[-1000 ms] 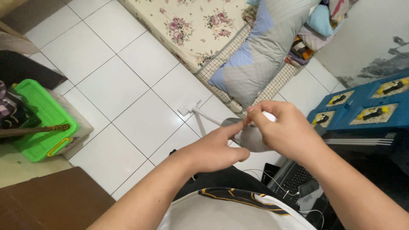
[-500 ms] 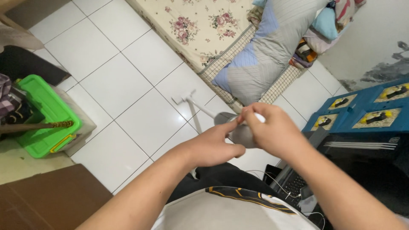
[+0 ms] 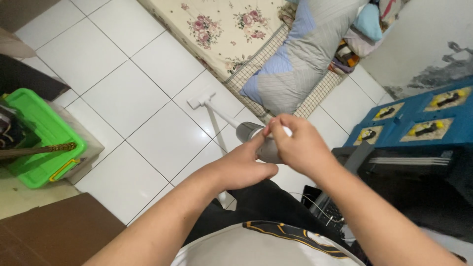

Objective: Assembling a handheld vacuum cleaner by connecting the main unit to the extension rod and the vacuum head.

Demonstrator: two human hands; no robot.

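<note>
A white stick vacuum cleaner runs from its grey motor body [image 3: 247, 132] down a white tube to a flat floor head [image 3: 200, 97] on the white tiles. My right hand [image 3: 295, 145] is closed around the top of the vacuum body. My left hand [image 3: 241, 167] is beside it, index finger stretched out and touching the grey body, the other fingers curled. Most of the handle is hidden under my right hand.
A floral mattress [image 3: 217, 24] with a grey and blue pillow [image 3: 290, 64] lies ahead. A green-lidded bin [image 3: 39, 138] stands at the left, a blue cabinet [image 3: 419, 123] and a black unit [image 3: 409, 182] at the right. Cables and a keyboard [image 3: 325, 209] lie by my legs.
The vacuum head has slid left and away across the tiles. Both hands stay on the vacuum body and have shifted slightly left.
</note>
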